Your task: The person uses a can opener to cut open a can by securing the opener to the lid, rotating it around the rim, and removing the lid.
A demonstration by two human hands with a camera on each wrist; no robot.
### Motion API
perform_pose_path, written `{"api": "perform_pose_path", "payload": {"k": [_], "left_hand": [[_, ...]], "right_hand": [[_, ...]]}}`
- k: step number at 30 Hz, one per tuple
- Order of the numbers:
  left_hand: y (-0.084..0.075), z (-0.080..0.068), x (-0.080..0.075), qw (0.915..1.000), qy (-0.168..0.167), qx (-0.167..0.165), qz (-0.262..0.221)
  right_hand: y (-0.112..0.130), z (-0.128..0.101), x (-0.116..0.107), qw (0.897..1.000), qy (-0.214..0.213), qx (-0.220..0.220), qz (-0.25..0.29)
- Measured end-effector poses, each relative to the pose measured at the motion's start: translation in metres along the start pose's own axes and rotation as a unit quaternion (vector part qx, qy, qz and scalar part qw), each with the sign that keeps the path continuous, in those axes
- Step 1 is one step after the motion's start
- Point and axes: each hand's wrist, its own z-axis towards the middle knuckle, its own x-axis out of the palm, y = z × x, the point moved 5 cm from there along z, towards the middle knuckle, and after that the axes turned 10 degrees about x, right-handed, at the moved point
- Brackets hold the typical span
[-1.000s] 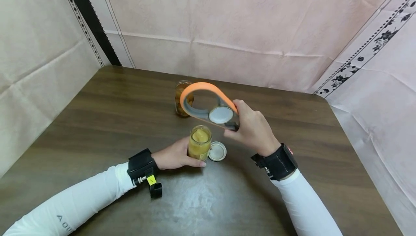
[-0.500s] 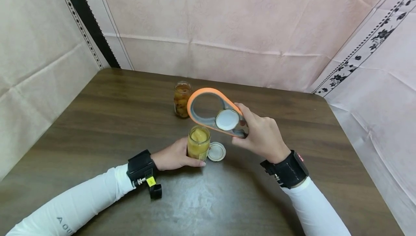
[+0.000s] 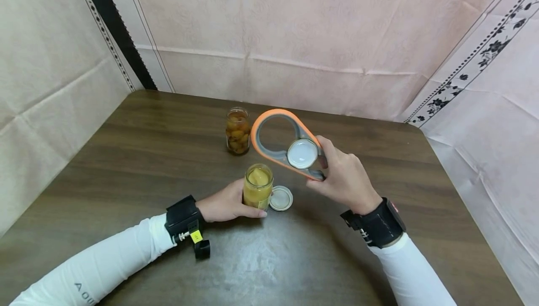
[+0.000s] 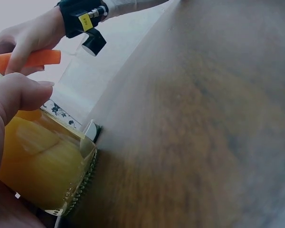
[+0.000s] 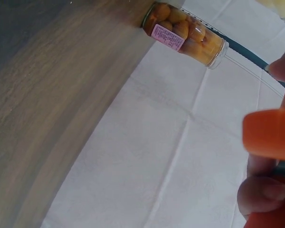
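My left hand (image 3: 227,203) is wrapped round an open glass jar (image 3: 258,189) of yellow fruit, upright on the table. My right hand (image 3: 347,177) grips an orange and grey jar opener (image 3: 306,130), raised above the table to the right of the jar. A metal lid (image 3: 302,154) sits between the opener's grey inner edges, its pale inside facing the head camera. Another lid (image 3: 280,198) lies on the table beside the jar. In the right wrist view, the opener's orange end (image 5: 270,134) shows with fingers around it; the lid is hidden there.
A second glass jar (image 3: 237,133) of amber-brown fruit, without a lid, stands behind, left of the opener. The brown wooden table (image 3: 168,133) ends at a pale cloth backdrop (image 3: 294,39), with cloth on both sides.
The right hand has moved right and slightly toward me with the opener and lid, uncovering the amber-brown fruit jar. The left hand and its jar stay in place.
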Motion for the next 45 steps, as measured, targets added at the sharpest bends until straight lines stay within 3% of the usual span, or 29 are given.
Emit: {"api": "perform_pose_path", "payload": {"k": [12,21,34,39,42,45], "left_hand": [[0.000,0.000,-0.005,0.9999,-0.011,-0.003,-0.007],[0.002,0.001,-0.007,0.9998,-0.016,-0.006,-0.006],[0.000,0.009,-0.012,0.9982,-0.028,0.015,0.051],[0.001,0.011,-0.014,0.9980,-0.035,0.018,0.049],[-0.006,0.014,-0.013,0.9975,-0.045,0.047,0.029],[-0.023,0.028,-0.011,0.9902,-0.055,0.128,-0.009]], "right_hand": [[0.006,-0.002,-0.006,1.000,-0.013,-0.020,-0.003],[0.014,-0.006,-0.007,0.999,0.000,-0.034,-0.003],[0.025,-0.011,-0.007,0.998,0.005,-0.064,-0.011],[0.029,-0.012,-0.006,0.997,0.007,-0.073,-0.012],[0.031,-0.012,-0.006,0.997,0.002,-0.081,-0.018],[0.033,-0.013,-0.006,0.996,0.006,-0.085,-0.026]]}}
